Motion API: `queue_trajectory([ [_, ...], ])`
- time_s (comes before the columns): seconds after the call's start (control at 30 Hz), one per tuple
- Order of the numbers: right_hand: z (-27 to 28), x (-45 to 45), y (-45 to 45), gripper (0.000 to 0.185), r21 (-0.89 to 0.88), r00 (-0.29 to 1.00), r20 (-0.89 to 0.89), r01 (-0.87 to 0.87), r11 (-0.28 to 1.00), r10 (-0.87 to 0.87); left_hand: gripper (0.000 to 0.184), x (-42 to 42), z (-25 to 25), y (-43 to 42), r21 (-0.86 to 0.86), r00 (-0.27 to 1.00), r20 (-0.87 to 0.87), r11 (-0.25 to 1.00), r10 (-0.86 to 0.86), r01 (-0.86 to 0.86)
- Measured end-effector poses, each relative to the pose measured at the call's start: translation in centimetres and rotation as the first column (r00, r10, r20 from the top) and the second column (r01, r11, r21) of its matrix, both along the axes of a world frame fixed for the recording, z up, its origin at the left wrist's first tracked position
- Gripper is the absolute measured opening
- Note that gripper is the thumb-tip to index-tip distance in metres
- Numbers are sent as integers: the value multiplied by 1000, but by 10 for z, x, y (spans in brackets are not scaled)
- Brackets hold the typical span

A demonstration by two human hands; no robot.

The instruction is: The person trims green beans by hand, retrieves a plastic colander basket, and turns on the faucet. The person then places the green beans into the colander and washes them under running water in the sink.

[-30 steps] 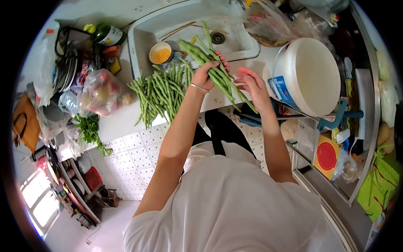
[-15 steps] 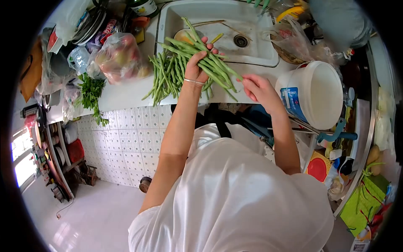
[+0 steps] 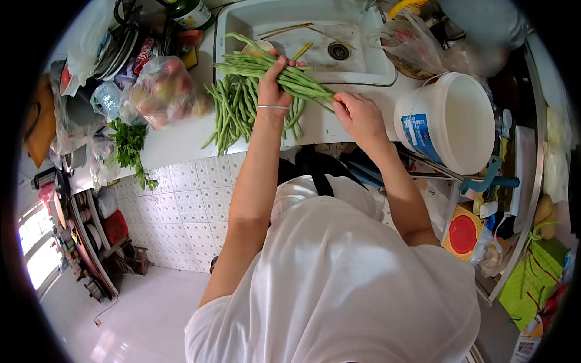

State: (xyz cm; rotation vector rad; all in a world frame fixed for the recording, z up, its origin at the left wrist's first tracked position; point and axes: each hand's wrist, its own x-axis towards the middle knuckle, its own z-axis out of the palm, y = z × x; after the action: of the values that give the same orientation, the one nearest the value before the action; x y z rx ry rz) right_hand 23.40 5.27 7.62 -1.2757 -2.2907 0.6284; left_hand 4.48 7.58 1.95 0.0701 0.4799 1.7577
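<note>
A bunch of long green beans point(image 3: 307, 85) is wrapped in my left hand point(image 3: 273, 88), above the counter by the sink's front edge. The bunch slants, its far ends pointing up and left over the sink. At its lower right end, my right hand point(image 3: 361, 118) has thumb and fingers closed on the bean tips. Exactly how many tips it pinches is hidden. More green beans point(image 3: 233, 112) lie in a loose pile on the counter, beneath and left of my left hand.
Behind my hands is a white sink point(image 3: 381, 60) with thin sticks and a drain point(image 3: 339, 51). A white bucket point(image 3: 469, 127) stands at the right. To the left are a bag of fruit point(image 3: 166, 91) and leafy greens point(image 3: 129, 142) hanging over the counter edge.
The bunch has turned from a steep slant to a flatter one. My right hand has come closer to my left and now grips the bunched bean tips. The camera view has shifted slightly.
</note>
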Motion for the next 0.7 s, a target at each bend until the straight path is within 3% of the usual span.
queue_trajectory([
  [0.03,-3,2,1,12,0,1000,-2,4,1000,-4,29,2,0,2,0,1000,-2,1000,-4,4],
  [0.1,-9,5,0,11,251,991,120,34,967,-66,30,5,-1,2,-42,998,-66,999,4,-7],
  [0.33,-52,8,20,12,282,960,230,89,955,-157,15,17,-25,7,-257,989,-138,962,57,-92],
  [0.37,-58,6,23,13,105,962,-74,270,957,-263,14,23,-30,6,-312,991,-97,942,96,-122],
  [0.4,-63,5,29,15,-118,851,-346,379,918,-396,13,27,-32,8,-366,989,-56,919,138,-149],
  [0.43,-70,12,41,15,-117,849,-346,383,916,-399,13,26,-32,9,-365,989,-56,920,134,-145],
  [0.47,-75,25,55,15,-492,533,-586,365,791,-610,12,23,-33,8,-429,986,76,897,151,-104],
  [0.5,-68,32,59,16,-777,119,-598,155,610,-793,10,21,-32,6,-489,964,203,871,174,-55],
  [0.53,-63,36,59,17,-696,145,-696,103,710,-703,10,18,-31,7,-489,966,199,871,168,-51],
  [0.57,-57,38,61,17,-691,136,-702,104,715,-699,7,14,-28,13,-467,969,206,884,136,-25],
  [0.63,-17,28,38,17,-530,536,-702,46,847,-469,6,12,-23,12,-447,971,225,894,80,29],
  [0.67,-15,25,31,17,-532,535,-700,52,845,-474,8,13,-22,13,-380,972,232,924,41,52],
  [0.7,-13,22,28,17,-470,703,-605,64,880,-374,8,14,-22,16,-376,972,233,925,37,55],
])
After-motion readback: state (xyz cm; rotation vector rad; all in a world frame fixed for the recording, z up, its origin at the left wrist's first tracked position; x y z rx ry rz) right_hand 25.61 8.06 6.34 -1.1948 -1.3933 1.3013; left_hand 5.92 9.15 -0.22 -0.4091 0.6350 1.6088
